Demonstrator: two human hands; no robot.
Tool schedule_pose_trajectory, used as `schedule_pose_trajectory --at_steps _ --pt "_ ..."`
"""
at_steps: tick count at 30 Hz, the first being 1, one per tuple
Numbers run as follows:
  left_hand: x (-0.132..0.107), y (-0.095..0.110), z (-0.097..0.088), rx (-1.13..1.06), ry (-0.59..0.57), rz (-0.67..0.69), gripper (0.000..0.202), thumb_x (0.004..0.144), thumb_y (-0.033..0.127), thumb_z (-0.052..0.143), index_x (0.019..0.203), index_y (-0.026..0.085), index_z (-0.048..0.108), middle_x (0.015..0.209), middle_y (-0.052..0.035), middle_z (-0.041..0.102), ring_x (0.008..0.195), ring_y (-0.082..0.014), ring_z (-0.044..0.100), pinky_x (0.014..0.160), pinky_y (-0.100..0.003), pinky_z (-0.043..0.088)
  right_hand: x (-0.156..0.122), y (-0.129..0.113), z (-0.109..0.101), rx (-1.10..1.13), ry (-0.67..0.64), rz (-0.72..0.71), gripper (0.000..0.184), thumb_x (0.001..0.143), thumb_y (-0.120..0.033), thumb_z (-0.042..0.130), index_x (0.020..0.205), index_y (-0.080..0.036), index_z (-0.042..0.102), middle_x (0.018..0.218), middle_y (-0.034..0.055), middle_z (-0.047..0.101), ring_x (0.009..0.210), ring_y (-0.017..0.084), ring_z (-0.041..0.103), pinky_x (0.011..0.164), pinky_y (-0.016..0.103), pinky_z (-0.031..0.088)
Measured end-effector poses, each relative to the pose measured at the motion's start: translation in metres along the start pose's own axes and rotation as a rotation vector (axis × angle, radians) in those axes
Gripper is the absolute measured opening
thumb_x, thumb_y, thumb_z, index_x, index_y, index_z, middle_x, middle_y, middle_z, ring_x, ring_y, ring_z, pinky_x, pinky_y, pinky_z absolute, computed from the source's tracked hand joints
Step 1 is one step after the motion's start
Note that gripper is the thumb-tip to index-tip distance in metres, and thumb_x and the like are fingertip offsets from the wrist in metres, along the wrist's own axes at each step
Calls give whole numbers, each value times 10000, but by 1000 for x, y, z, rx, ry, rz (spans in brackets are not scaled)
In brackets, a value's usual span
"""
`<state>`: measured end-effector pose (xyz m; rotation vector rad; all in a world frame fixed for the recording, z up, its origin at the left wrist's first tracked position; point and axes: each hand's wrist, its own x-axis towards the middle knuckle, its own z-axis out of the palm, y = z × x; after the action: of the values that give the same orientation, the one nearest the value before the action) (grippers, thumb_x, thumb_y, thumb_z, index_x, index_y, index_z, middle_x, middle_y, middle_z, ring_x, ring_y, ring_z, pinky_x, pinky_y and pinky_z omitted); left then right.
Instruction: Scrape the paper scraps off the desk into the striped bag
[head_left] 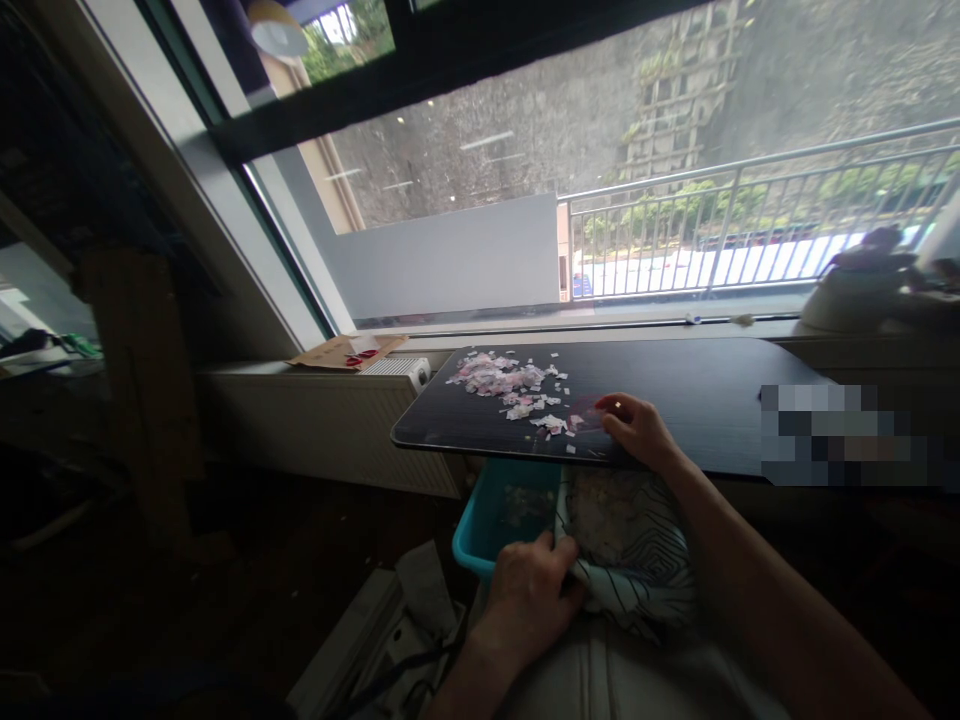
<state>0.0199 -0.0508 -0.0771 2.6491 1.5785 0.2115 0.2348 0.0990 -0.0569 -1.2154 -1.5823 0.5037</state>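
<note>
The left hand [534,588] clutches patterned cloth [654,562]; the right hand [636,428], fingers curled, holds pinkish film [586,412] over the dark tabletop [697,390] beside a window [480,66].

Tabletop [697,395]: basically black, middle of the frame
Paper bits [495,375]: pale pink and white jumble, really pops on the dark
Film piece [586,412]: see-through pinkish, just right of those
Tub [471,530]: bright turquoise, loudest colour here tbh, lower middle
Cloth [664,565]: whitish with thin black wavy lines, pretty neat
Radiator [330,415]: plain off-white, left of centre
Railing [720,230]: grey, upper right
</note>
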Motion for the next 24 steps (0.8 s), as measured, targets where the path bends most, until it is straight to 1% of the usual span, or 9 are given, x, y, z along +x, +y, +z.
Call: schedule_pose_trajectory --at_steps 3,4,5,8,11,14,17,20,24 --pt "0 0 0 -1 11 4 124 807 324 561 898 240 552 832 0 598 713 -201 592 589 -276 365 1 0 -3 -142 301 136 267 682 -345 526 843 -181 662 698 38 667 654 185 591 651 309 438" --pt "0 0 0 -1 13 6 122 808 323 560 897 241 551 831 0 598 712 -201 591 589 -277 364 2 0 -5 -191 346 179 261 686 -360 527 829 -191 665 711 44 673 671 194 596 662 317 435" --pt "0 0 0 -2 15 8 121 808 324 560 896 241 551 830 1 598 711 -201 591 588 -278 363 2 -1 -6 -231 352 207 254 688 -373 530 813 -200 667 715 45 676 679 200 597 665 321 431" --pt "0 -1 0 -1 20 4 122 811 330 561 892 240 549 824 1 597 706 -202 590 582 -278 361 1 -2 -6 -251 245 193 221 682 -374 537 761 -211 663 674 32 665 654 195 590 634 307 422" --pt "0 0 0 0 19 2 122 812 330 561 892 238 551 827 -1 599 707 -202 591 583 -278 361 1 0 -3 -144 152 139 209 678 -344 531 758 -196 655 639 20 653 621 176 585 611 286 424" --pt "0 1 -1 -2 10 3 124 815 330 560 897 238 554 830 -2 602 707 -202 592 585 -279 364 1 3 -1 -88 140 88 240 681 -325 529 826 -186 659 668 16 659 630 165 588 629 279 433" --pt "0 1 -3 -9 -5 -2 125 818 333 558 895 235 555 829 -4 602 713 -201 592 590 -277 367 1 3 -1 -145 99 56 262 683 -318 532 866 -187 666 657 8 648 621 162 579 625 279 429" --pt "0 1 -4 -12 -14 -8 121 817 330 560 890 233 556 829 -5 601 714 -199 592 590 -274 367 0 -2 -3 -181 119 91 224 683 -329 540 800 -187 668 660 15 654 628 168 582 613 280 423" --pt "0 1 -3 -12 -9 -7 118 816 328 562 887 234 557 826 -2 599 708 -198 591 588 -275 369 -2 -5 -4 -138 123 102 185 685 -317 539 746 -187 655 629 11 649 606 163 580 593 273 421"
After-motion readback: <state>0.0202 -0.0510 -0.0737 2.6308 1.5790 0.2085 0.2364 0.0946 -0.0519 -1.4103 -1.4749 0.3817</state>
